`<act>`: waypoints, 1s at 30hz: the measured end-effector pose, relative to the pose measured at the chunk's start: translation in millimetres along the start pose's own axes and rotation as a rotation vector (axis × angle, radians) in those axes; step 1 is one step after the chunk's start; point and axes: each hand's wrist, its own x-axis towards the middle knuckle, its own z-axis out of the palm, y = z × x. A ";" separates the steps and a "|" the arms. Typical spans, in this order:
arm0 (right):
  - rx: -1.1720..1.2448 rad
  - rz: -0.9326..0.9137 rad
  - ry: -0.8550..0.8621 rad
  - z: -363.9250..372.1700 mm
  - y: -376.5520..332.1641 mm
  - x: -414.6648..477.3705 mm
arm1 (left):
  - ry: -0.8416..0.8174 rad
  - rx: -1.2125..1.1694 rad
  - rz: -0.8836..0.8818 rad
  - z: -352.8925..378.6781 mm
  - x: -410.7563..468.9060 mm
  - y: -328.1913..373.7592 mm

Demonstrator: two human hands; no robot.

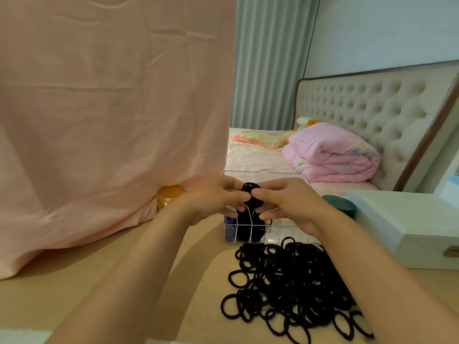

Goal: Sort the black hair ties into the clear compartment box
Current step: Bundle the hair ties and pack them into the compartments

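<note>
Black hair ties are gathered into a small bunch (250, 193) that is pinched between both hands above the clear box (283, 235). The left hand (211, 200) grips the bunch from one side with thumb and curled fingers, and the right hand (291, 205) grips it from the other side in the same way, so the fingertips nearly meet. The bunch hangs down toward a compartment near the left end of the box, where more black ties (244, 232) already lie packed behind the clear dividers. The compartment at the far left end holds small blue things (229, 229), too blurred to name. The box's clear lid (265, 174) stands open behind the hands.

Just in front of the box, a large loose pile of black ties (290, 284) is spread on the pale wooden table (173, 259), under the right forearm.

A dark green round tin (339, 206) sits to the right of the box, with a white case (409, 227) beside it. A big pink cloth (111, 108) hangs down onto the table on the left, with a yellow-lidded jar (170, 194) at its edge. Beyond the table is a bed with a folded pink quilt (332, 155), a tufted headboard (372, 108) and a grey-green curtain (268, 58).
</note>
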 end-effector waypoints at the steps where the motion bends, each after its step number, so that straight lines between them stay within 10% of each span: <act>1: 0.007 0.016 0.005 0.8 0.0 2.3 | 0.040 -0.001 0.000 -0.7 1.2 -2.2; 11: -0.580 -0.071 0.268 25.6 -4.7 36.4 | 0.239 0.427 0.073 -10.6 10.1 -34.6; 30: -1.013 -0.048 0.026 39.9 17.4 54.7 | 0.229 0.590 0.159 -4.9 10.4 -37.7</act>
